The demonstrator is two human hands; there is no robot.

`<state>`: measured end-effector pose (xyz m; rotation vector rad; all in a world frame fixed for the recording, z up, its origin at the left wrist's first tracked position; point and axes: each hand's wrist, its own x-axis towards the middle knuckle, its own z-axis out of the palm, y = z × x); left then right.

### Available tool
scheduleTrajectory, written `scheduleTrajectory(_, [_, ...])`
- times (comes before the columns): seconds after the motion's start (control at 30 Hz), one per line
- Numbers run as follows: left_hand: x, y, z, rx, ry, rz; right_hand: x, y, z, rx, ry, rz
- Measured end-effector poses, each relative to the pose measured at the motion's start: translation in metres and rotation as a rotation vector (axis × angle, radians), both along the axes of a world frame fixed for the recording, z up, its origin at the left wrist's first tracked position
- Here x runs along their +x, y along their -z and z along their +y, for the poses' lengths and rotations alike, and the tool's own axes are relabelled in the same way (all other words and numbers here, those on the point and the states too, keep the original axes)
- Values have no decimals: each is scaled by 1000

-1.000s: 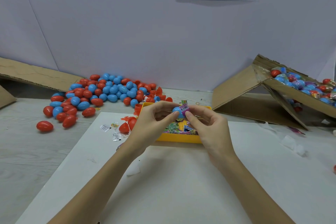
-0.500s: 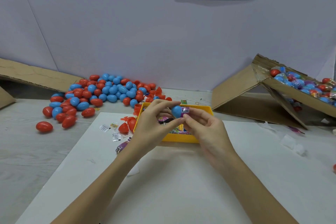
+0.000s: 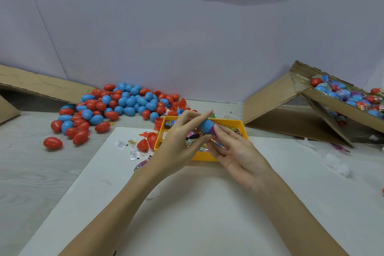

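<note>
Concealed areas: The underside of the blue egg (image 3: 206, 125) and most of the purple wrapper (image 3: 214, 132) lay behind fingers. The wrapper print was too small to read. Both hands covered much of what lay in the yellow tray (image 3: 242, 129).
Cut-off areas: Both forearms ran out past the bottom edge. The cardboard box (image 3: 270, 100) ran out past the right edge.
Left hand pose: The left hand (image 3: 178, 145) reached in from lower left with its back toward the camera. Its index finger was extended along the top of the egg.
Left hand grip: Partly closed. The index finger above and the thumb below held the blue egg.
Right hand pose: The right hand (image 3: 234, 151) reached in from lower right, palm turned upward and thumb uppermost.
Right hand grip: Partly closed. The thumb pressed on the purple wrapper, and the curled fingers pinched it from beneath.
Egg location: Held in the air between both hands, above the tray and tilted. The wrapper sat round its lower right end.
Tray location: On the white sheet (image 3: 187, 203), holding printed wrappers.
Adjacent items: Red egg halves (image 3: 143, 144) and small paper packets (image 3: 121, 144) lay just left of the tray.
Outer area: A pile of red and blue eggs (image 3: 124, 104) lay at rear left. The tilted box at right held wrapped eggs (image 3: 349, 95).
</note>
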<state>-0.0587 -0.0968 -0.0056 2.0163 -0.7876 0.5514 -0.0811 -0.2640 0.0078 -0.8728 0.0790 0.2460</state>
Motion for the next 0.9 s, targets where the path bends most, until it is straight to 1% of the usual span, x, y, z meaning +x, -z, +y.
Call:
scheduleTrajectory(0.1, [-2, -2, -1, -52, 61, 21, -2, -3, 1, 54, -21, 38])
scheduleTrajectory(0.2, [-2, 0, -3, -70, 73, 27, -3, -6, 3, 90, -46, 83])
scheduleTrajectory(0.3, [1, 2, 0, -53, 58, 21, -5, -8, 5, 94, -81, 128])
scheduleTrajectory(0.4, [2, 2, 3, -8, 26, -26, -5, -8, 5, 93, -96, 164])
scheduleTrajectory(0.5, [3, 2, 4, -36, -28, -67, -5, -8, 5, 94, -98, 179])
scheduleTrajectory(0.67, [2, -1, 7, -101, -25, -26, -6, -7, 5, 99, -107, 172])
scheduleTrajectory(0.9, [4, -2, 13, -65, -28, 52, -7, -6, 5, 51, -118, 166])
